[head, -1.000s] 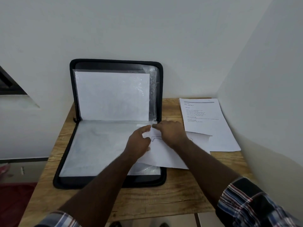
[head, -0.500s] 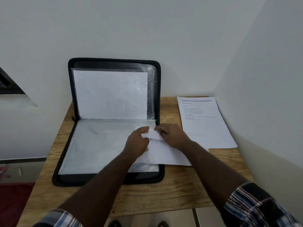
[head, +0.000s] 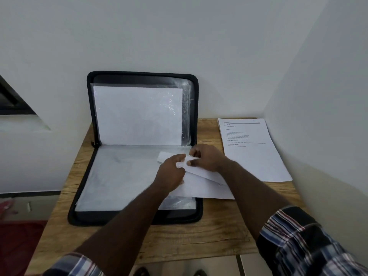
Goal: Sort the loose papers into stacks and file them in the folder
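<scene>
A black zip folder (head: 92, 182) lies open on the wooden table (head: 175, 238), its upper half propped against the wall. Clear sleeves in both halves hold white sheets (head: 137, 114). My left hand (head: 171, 174) and my right hand (head: 207, 157) both pinch a white paper (head: 201, 186) over the folder's lower right corner. The paper's far corner reaches over the lower sleeve, and its right part hangs out over the table. To the right lies a stack of printed pages (head: 254, 156).
White walls close in behind and to the right of the table. The table's front edge runs just below my forearms. Tiled floor, something red on it (head: 18, 244) at the lower left, and shoe tips show beneath.
The paper has slid further left over the lower sleeve, and its corner now pokes out past my left hand. Both hands shifted slightly with it.
</scene>
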